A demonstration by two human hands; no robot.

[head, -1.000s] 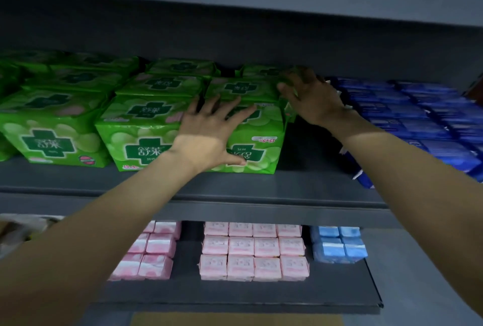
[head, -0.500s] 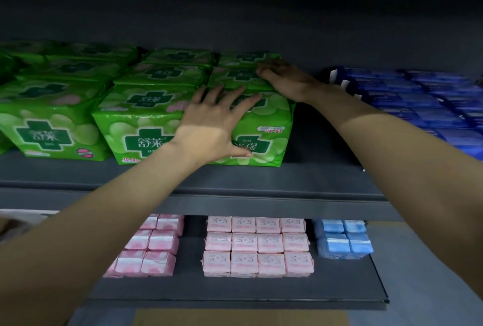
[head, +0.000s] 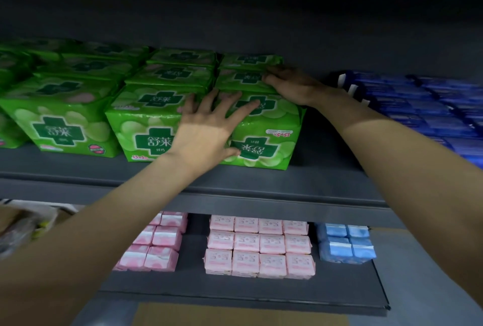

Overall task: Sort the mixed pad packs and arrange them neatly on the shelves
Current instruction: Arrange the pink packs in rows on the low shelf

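Left hand point(head: 206, 129) flat, fingers spread, on front glossy green plastic pad pack point(head: 264, 135); right hand point(head: 292, 85) flat at its 1 o'clock. Sorting looks mostly done; squaring green rows left.

Blue packs point(head: 428, 106) blurred, cut off at right edge; leftmost green packs point(head: 10, 90) cropped at left.

I see green plastic pad packs point(head: 146, 127) left of dark blue packs point(head: 428, 111) on the grey upper shelf point(head: 326, 182), pink packs point(head: 258, 247) on the shelf below.

Shop: stocked shelves point(head: 235, 184) of pad packs point(head: 146, 122)
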